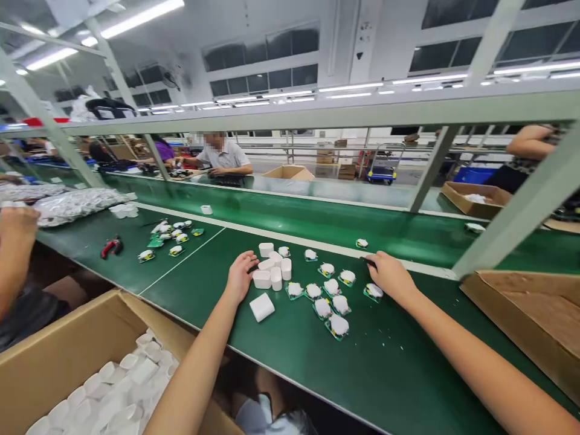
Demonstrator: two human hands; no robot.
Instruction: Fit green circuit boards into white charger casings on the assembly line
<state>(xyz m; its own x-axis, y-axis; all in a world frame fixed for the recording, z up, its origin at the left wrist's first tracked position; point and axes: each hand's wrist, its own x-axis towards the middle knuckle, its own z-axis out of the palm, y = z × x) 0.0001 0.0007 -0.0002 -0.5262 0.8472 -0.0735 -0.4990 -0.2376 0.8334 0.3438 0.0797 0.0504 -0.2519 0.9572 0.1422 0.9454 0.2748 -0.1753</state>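
Note:
On the green work surface, my left hand [241, 277] rests against the left side of a cluster of white plastic housings [261, 279], fingers slightly curved and apart. A single white housing [261, 307] lies on its side just in front of the cluster. My right hand [388, 272] is closed on a small dark tool [369, 261], mostly hidden by the fingers. Close below that hand lies a green circuit board with a white top [373, 292]. Several similar boards [332, 286] are spread between my hands.
A box of white housings [67, 329] stands at the lower left; another cardboard box [534, 314] is at right. Red-handled pliers [112, 246] and more boards [176, 235] lie left. A neighbour's arm [16, 254] is at far left. Beyond the conveyor belt [281, 205] sits a person [224, 157].

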